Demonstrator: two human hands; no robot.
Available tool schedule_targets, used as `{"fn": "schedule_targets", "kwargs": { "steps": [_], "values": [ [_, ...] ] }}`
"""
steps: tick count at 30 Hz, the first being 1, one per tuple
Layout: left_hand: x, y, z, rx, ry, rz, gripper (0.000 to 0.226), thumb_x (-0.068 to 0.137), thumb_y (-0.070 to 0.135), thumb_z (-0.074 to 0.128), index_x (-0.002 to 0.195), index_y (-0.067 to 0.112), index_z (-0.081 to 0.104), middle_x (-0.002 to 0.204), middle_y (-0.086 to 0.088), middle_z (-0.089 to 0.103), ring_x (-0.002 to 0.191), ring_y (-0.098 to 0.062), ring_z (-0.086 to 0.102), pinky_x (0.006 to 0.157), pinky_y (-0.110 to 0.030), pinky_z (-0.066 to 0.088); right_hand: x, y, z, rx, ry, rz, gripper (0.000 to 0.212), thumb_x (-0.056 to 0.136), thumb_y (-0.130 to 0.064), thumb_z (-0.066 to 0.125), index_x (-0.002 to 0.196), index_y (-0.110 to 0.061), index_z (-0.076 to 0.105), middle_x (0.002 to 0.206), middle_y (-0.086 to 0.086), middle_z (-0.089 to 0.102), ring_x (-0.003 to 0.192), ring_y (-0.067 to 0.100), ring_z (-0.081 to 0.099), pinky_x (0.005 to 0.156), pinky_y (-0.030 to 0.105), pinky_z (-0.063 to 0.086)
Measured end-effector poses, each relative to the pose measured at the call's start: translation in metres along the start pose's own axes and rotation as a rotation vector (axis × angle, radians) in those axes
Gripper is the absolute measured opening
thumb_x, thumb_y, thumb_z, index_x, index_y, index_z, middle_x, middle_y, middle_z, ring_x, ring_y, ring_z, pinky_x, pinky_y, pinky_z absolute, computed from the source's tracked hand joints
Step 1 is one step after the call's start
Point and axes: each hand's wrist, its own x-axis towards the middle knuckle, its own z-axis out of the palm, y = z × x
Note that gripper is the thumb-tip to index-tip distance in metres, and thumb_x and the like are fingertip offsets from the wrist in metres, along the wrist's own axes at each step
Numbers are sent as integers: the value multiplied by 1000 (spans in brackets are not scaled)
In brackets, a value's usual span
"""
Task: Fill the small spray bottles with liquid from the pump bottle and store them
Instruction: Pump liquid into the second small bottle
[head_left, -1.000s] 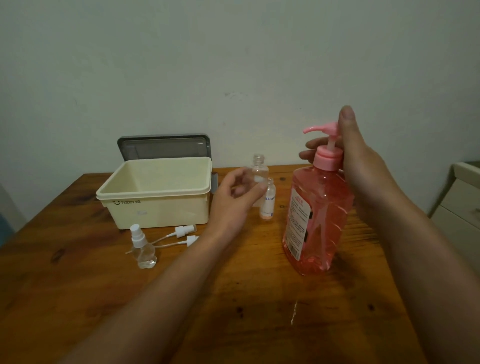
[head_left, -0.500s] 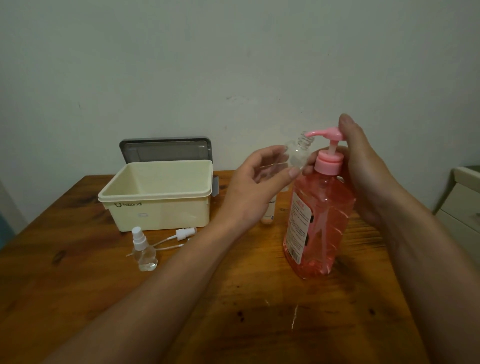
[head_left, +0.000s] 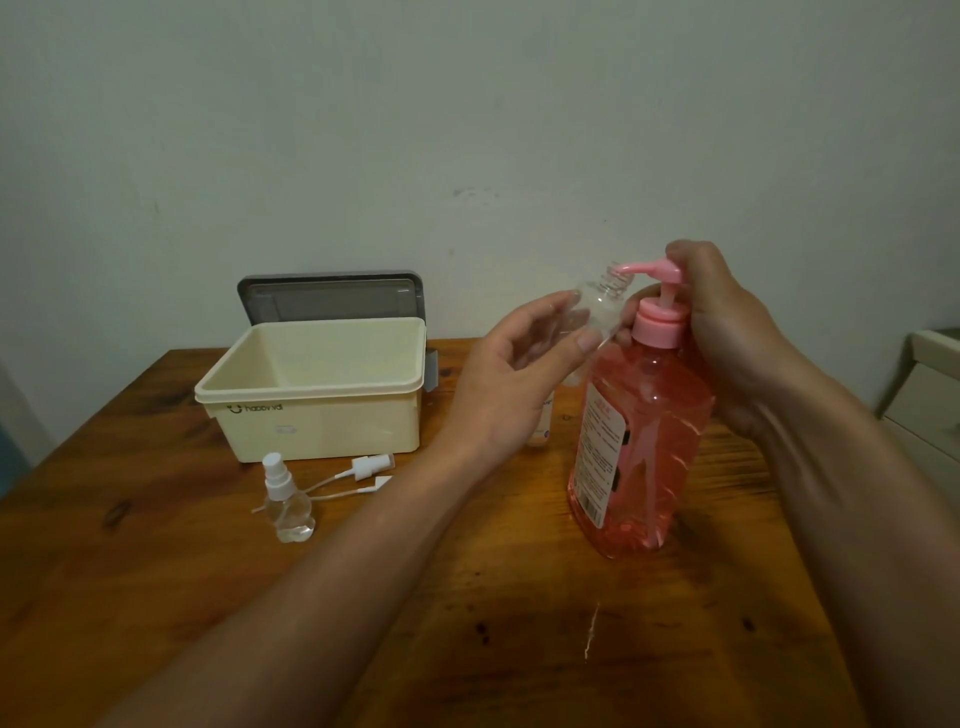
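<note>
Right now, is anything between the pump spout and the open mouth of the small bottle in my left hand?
Nothing visible. The left hand holds the small bottle, cap off, tilted with its mouth right at the tip of the pump spout; the right hand grips the head of the pump bottle.

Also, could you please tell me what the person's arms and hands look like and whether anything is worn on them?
Both are bare. The left hand and right hand wear no gloves, and no ring, watch or bracelet shows. The left forearm and right forearm are uncovered to the picture's edge, with no sleeve in view.
</note>
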Motion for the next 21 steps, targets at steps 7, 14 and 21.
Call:
{"fn": "schedule_targets", "kwargs": {
  "steps": [7,14,21],
  "values": [
    [-4,3,3,15,9,-13,43,90,25,65,132,24,57,128,6,64,117,-4,59,99,-33,51,-2,0,5,6,49,14,59,93,-60,36,71,-11,61,55,4,62,43,16,58,47,21,46],
    [-6,3,4,6,-12,-28,47,92,22,63,138,19,53,124,12,64,116,1,58,101,-29,49,-1,1,4,-27,54,-13,52,94,-51,35,72,-11,60,57,6,61,40,17,52,43,20,41],
    [-8,1,4,34,-61,-10,56,86,10,70,137,22,50,110,21,66,111,6,60,84,-12,50,-1,2,7,-22,83,-16,58,93,-57,36,61,-16,62,54,4,62,48,19,54,57,29,44]
  ]
}}
